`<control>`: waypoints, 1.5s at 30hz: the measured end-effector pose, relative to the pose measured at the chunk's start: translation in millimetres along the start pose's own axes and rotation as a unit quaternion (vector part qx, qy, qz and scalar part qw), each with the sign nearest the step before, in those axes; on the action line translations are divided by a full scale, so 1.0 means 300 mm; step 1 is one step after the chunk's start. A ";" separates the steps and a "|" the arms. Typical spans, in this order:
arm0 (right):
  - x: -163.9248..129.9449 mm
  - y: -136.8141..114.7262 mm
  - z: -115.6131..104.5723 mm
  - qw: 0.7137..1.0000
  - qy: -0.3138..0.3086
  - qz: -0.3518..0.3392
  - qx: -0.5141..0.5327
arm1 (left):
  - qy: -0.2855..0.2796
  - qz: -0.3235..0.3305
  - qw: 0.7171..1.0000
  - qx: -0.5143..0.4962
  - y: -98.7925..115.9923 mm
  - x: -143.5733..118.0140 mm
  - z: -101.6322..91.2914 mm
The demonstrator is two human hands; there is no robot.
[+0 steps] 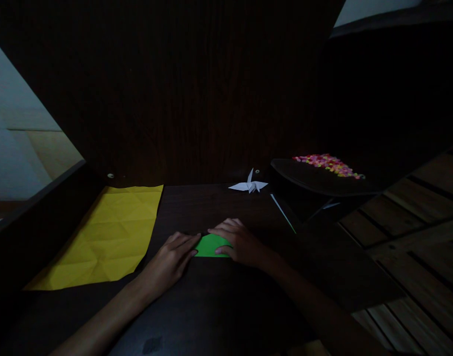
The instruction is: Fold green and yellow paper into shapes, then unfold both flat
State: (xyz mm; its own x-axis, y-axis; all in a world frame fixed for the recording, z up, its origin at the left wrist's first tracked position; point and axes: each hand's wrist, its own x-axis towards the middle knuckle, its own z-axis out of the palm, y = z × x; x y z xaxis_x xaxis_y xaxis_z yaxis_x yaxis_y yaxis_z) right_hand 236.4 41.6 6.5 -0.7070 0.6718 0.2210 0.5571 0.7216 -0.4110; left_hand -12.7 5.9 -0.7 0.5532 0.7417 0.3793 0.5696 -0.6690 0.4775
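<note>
A folded piece of green paper (208, 245) lies flat on the dark wooden surface in front of me, its long straight edge facing me. My left hand (176, 254) grips its left end between thumb and fingers. At the right end, my right hand (239, 242) has its fingers over the far edge and its thumb pressed on the paper. Parts of both ends are hidden under the hands. Beyond them, a white origami crane (250, 186) stands near the back panel.
On the left lies a large creased yellow sheet (118, 232). A thin white and green strip (283, 213) is at the right. Small pink, red and yellow pieces (330, 164) are heaped on a dark raised shelf (315, 183). A dark panel (193, 99) rises behind; wooden slats (427, 237) show at right.
</note>
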 end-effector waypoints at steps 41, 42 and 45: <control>0.018 -0.020 0.024 0.980 0.082 -0.089 -0.158 | 0.027 0.008 1.000 -0.010 0.000 0.001 0.015; 0.017 -0.020 0.020 0.981 0.076 -0.083 -0.157 | 0.025 0.007 1.000 -0.013 0.004 0.003 0.012; 0.015 -0.016 0.007 0.983 0.054 -0.066 -0.164 | 0.023 0.013 0.999 -0.019 0.011 0.007 0.004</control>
State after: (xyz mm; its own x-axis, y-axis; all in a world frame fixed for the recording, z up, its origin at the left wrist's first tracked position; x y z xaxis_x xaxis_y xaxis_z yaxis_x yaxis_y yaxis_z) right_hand 229.8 40.9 7.7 -0.7416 0.5702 0.3534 0.5873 0.8064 -0.0688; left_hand -8.8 5.1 0.6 0.5382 0.7263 0.4275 0.5318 -0.6862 0.4963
